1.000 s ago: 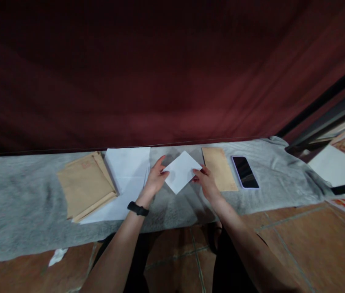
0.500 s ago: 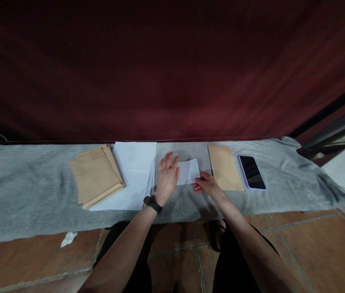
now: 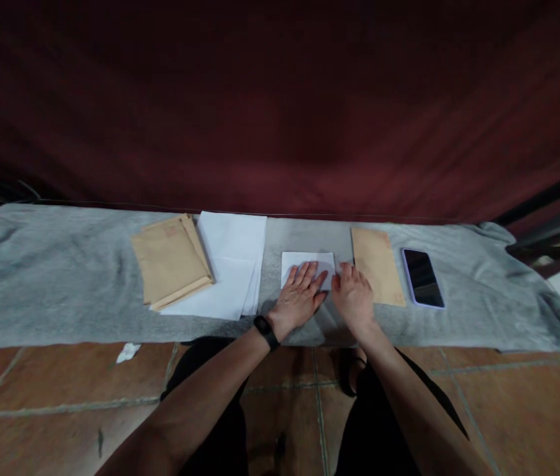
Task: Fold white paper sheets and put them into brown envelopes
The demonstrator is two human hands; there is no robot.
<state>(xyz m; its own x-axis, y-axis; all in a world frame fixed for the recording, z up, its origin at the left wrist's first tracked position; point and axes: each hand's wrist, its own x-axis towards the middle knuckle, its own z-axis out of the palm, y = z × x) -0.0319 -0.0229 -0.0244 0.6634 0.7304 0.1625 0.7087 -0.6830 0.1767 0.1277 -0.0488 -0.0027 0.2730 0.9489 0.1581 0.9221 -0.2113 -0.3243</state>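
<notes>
A folded white paper (image 3: 308, 258) lies flat on the grey cloth in front of me. My left hand (image 3: 300, 297), with a dark band on the wrist, rests on its lower part, fingers spread. At the paper's right edge is my right hand (image 3: 353, 294), its fingers bent; whether they pinch the edge is not clear. Just right of that hand lies a single brown envelope (image 3: 379, 268).
On the left, a pile of brown envelopes (image 3: 173, 261) overlaps white sheets (image 3: 233, 258). A phone (image 3: 422, 277) with a purple case lies at the right. Behind the grey cloth (image 3: 76, 284) hangs a dark red curtain (image 3: 280, 132).
My left hand has moved right and onto the paper, its fingers now spread over it. The right hand has turned at the paper's right side. The view has shifted a little.
</notes>
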